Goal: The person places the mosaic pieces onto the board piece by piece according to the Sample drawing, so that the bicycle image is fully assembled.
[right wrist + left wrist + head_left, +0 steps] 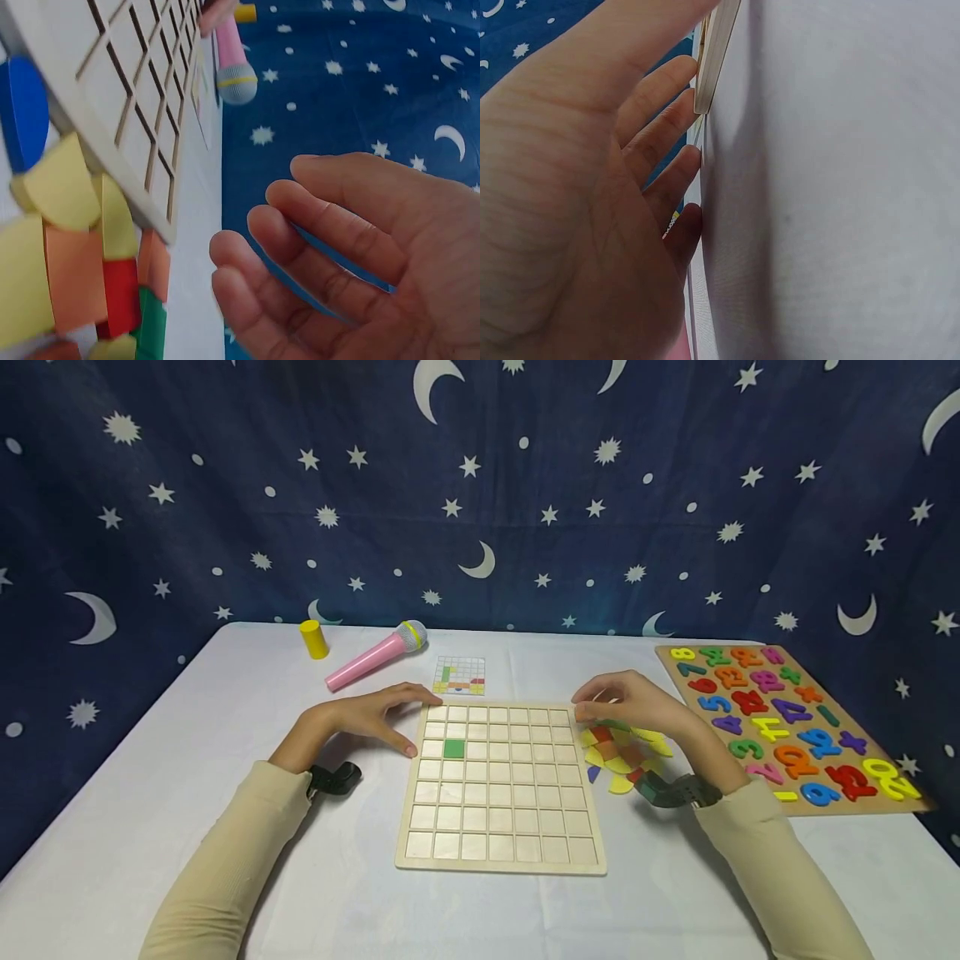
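A pale wooden grid board (501,863) lies flat on the white table, one green square tile (453,749) set in a cell near its upper left. My left hand (367,714) is at the board's upper left corner, thumb and fingers spread along the edge; in the left wrist view its fingers (660,94) look fairly straight. By the upper right corner hovers my right hand (637,700), loosely bent, with nothing in its fingers (330,274) in the right wrist view. Beneath it lies a pile of coloured flat pieces (618,766), yellow, orange, red, green and blue, partly hidden by the hand.
Just behind the board lies a small printed pattern card (459,667). A pink toy microphone (371,660) and a yellow cylinder (313,639) are at the back left. On the right lies a number puzzle board (750,747). A dark starry cloth (480,510) hangs behind the table.
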The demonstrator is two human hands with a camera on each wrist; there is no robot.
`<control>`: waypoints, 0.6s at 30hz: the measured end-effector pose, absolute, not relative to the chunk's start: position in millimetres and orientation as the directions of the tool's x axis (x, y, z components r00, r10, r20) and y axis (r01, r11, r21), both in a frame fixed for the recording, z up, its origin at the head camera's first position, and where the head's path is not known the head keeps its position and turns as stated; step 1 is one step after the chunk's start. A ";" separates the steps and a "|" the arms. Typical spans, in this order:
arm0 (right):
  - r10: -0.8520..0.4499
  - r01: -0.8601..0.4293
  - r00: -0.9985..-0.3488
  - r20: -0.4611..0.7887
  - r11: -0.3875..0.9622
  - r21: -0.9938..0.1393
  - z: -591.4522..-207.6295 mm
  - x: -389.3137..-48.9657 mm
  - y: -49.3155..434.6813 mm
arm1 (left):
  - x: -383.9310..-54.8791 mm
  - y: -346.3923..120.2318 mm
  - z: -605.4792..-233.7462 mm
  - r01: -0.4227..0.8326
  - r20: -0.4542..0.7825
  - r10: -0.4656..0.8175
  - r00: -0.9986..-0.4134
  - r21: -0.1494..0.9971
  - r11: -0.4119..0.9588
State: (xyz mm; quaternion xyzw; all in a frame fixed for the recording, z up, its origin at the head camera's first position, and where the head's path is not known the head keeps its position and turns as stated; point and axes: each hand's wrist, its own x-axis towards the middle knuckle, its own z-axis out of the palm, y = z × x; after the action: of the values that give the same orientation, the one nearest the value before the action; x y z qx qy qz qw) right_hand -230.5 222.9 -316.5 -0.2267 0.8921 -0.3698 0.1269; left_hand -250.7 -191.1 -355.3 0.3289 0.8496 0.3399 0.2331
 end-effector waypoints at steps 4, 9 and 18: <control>-0.465 -0.310 -0.884 -0.045 0.656 -0.689 -317.9 -232.8 229.9 | -250.6 -191.2 -356.0 0.396 -0.181 0.713 -0.678 0.726 0.562; -0.396 -0.255 -0.915 -0.075 0.713 -0.653 -322.8 -236.9 234.9 | -251.5 -191.1 -357.3 0.393 -0.185 0.711 -0.679 0.726 0.564; -0.356 -0.213 -0.928 -0.109 0.748 -0.629 -332.0 -242.1 244.1 | -251.3 -190.4 -356.5 0.394 -0.184 0.711 -0.678 0.726 0.564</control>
State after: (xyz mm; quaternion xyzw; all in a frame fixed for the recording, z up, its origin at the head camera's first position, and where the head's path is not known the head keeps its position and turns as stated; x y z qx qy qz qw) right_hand -242.1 244.1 -332.0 -0.1532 0.9282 -0.3203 0.1116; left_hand -251.3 -190.4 -356.5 0.3242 0.8523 0.3360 0.2359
